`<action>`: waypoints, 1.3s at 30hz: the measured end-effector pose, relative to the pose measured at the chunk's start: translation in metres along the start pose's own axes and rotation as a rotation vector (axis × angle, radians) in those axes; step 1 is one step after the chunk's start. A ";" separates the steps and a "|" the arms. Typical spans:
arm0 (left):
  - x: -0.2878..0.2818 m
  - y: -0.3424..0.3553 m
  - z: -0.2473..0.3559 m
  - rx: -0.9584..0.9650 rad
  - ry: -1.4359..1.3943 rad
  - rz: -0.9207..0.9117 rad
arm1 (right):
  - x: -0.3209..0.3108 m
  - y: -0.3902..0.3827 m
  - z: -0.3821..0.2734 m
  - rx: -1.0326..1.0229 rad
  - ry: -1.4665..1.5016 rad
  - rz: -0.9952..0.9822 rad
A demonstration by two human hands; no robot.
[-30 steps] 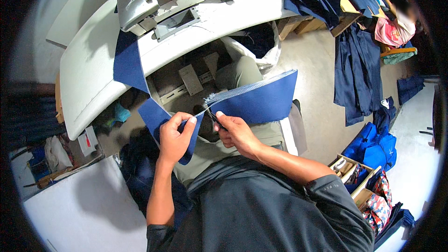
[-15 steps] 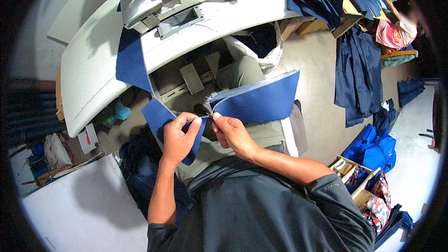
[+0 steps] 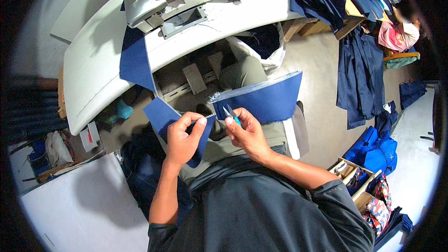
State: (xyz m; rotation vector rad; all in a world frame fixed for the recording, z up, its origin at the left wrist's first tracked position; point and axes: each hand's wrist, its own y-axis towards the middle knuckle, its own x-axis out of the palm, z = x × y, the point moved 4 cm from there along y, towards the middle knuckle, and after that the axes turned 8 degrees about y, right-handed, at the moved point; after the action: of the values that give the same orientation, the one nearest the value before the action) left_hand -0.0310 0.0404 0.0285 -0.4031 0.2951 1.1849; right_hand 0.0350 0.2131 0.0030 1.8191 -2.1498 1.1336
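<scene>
My left hand (image 3: 185, 135) pinches the stitched edge of a blue fabric piece (image 3: 161, 114), which hangs below the fingers. A thread chain links that piece upward to another blue fabric panel (image 3: 135, 60) draped over the table edge below the sewing machine (image 3: 170, 0). In my right hand (image 3: 246, 134) is a pair of small thread snips (image 3: 230, 113) with a blue handle, its blades pointing up and left. Just beyond the snips, a stack of blue fabric pieces (image 3: 266, 97) with overlocked edges rests across my lap, apart from the left hand's piece.
A white sewing table (image 3: 98, 84) curves ahead. Under it stands a white sack (image 3: 275, 58) of dark scraps. Dark blue garments (image 3: 359, 74) hang at the right, near a wooden tray (image 3: 353, 177) and a blue bag (image 3: 375, 147). Another person (image 3: 396, 35) sits at the far right.
My right hand has drawn back slightly right from the left hand, bringing the snips into plain view. The left hand's piece and the lap stack now show a gap between them.
</scene>
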 end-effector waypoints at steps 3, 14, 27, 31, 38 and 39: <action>0.003 0.000 0.008 0.008 0.035 -0.073 | 0.002 -0.002 -0.005 0.010 -0.013 -0.060; 0.022 0.005 0.016 0.152 0.012 -0.048 | 0.011 0.000 -0.004 -0.201 -0.101 0.035; 0.000 0.010 -0.011 0.007 0.149 -0.141 | -0.025 -0.019 -0.059 -0.395 -0.299 0.192; -0.027 0.000 -0.036 -0.018 0.136 -0.216 | -0.113 -0.009 -0.109 -0.450 -0.160 0.506; -0.025 0.017 -0.027 -0.051 0.199 -0.017 | -0.187 0.015 -0.110 -0.558 -0.364 0.643; -0.023 0.019 -0.027 -0.065 0.199 0.002 | -0.185 0.017 -0.110 -0.551 -0.365 0.621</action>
State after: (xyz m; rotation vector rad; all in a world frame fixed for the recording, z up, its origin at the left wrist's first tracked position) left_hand -0.0575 0.0149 0.0115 -0.5789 0.4299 1.1601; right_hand 0.0308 0.4269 -0.0224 1.2092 -2.9583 0.1835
